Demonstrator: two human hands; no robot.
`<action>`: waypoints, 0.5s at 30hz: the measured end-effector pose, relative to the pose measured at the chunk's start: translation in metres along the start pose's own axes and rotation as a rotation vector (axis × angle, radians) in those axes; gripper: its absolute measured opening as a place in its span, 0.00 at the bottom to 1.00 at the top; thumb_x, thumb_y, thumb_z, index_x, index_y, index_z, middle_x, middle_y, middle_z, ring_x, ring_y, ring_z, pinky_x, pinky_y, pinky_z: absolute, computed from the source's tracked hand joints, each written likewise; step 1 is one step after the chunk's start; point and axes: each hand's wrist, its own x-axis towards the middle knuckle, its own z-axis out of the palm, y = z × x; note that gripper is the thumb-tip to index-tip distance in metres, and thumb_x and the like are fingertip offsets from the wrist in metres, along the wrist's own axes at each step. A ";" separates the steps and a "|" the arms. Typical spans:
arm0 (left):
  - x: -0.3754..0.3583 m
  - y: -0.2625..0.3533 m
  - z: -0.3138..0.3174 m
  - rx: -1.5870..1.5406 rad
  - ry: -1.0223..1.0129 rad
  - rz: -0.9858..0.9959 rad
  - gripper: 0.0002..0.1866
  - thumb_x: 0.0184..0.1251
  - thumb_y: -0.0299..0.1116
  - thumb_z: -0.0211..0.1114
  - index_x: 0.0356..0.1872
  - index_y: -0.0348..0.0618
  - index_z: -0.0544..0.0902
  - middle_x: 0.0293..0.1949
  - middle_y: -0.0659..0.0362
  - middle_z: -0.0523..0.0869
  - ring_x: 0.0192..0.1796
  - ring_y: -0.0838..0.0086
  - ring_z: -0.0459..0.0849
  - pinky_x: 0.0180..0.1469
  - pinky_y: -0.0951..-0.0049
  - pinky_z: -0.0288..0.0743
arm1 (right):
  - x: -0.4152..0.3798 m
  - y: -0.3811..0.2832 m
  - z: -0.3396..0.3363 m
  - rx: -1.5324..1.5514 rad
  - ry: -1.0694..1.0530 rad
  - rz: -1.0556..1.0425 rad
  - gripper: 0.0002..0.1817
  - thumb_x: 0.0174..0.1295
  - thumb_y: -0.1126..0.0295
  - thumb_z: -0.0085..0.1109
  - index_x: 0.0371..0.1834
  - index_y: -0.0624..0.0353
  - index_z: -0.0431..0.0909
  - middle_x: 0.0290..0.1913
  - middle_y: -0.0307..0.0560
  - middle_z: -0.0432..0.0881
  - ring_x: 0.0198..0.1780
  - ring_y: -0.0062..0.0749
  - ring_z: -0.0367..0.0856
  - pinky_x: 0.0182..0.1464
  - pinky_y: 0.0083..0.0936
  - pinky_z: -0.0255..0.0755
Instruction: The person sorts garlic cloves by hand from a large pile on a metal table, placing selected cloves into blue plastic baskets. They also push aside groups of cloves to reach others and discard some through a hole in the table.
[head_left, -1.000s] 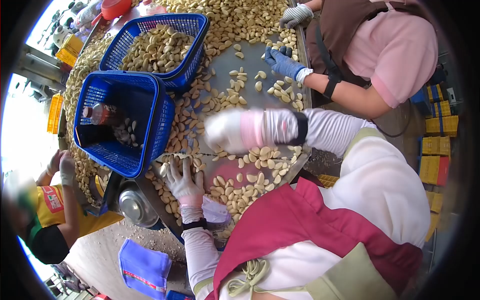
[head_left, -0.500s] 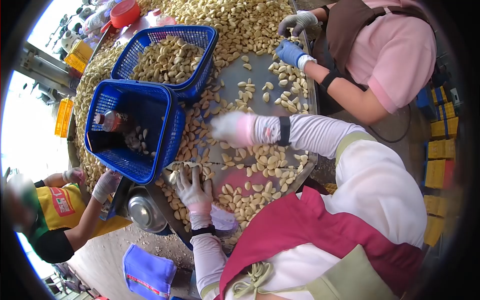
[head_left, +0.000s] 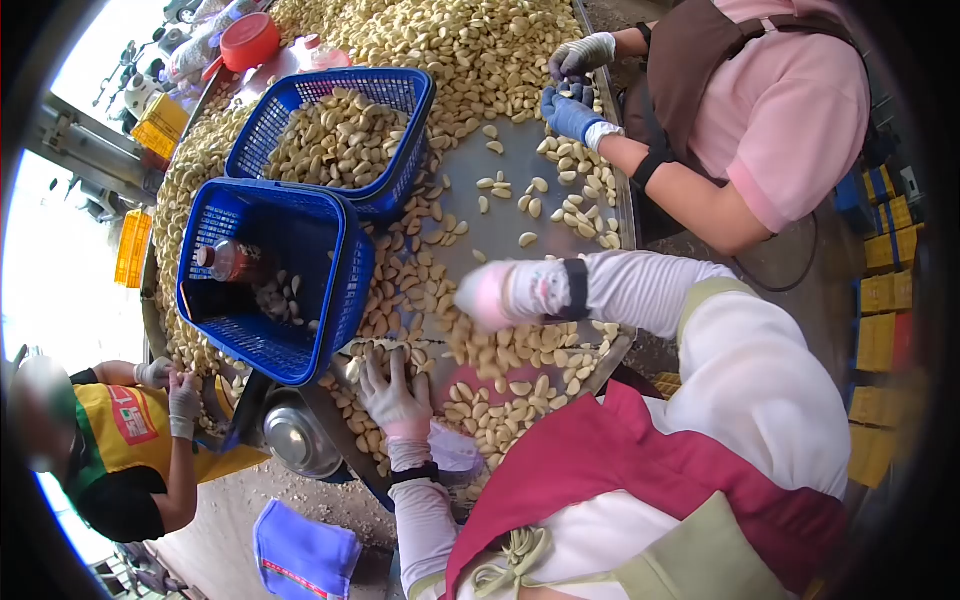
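Observation:
My left hand (head_left: 398, 398), in a pale glove with a pink cuff, lies open with fingers spread, touching pale curved pieces that look like garlic cloves (head_left: 365, 425). My gloved right hand (head_left: 485, 297) is smeared by motion over the metal tabletop (head_left: 487, 245), so its fingers do not show clearly. Just beside it, several cloves (head_left: 475, 345) are blurred too. Left of my hands stands a blue basket (head_left: 345, 270), holding a bottle (head_left: 235, 261) with a reddish body and a few cloves. Behind it, a second blue basket (head_left: 405, 165) contains a heap of cloves (head_left: 335, 140).
A co-worker's gloved hands (head_left: 575, 95) are at the far right edge. Another co-worker's hands (head_left: 178, 395) are at the left. A large clove heap (head_left: 440, 45) covers the far end, near a red container (head_left: 250, 42). A metal bowl (head_left: 295, 435) sits beside the table.
My right hand has moved right and nearer to me, and cloves beside it have shifted. My left hand stays spread in about the same place. The left co-worker's hands have come together.

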 end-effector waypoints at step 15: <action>0.001 0.000 0.000 -0.015 0.002 -0.019 0.27 0.61 0.44 0.67 0.63 0.55 0.82 0.72 0.45 0.73 0.70 0.41 0.71 0.70 0.41 0.66 | 0.037 0.002 -0.068 -0.092 0.217 -0.101 0.17 0.60 0.65 0.64 0.51 0.59 0.89 0.50 0.54 0.90 0.51 0.50 0.89 0.53 0.40 0.82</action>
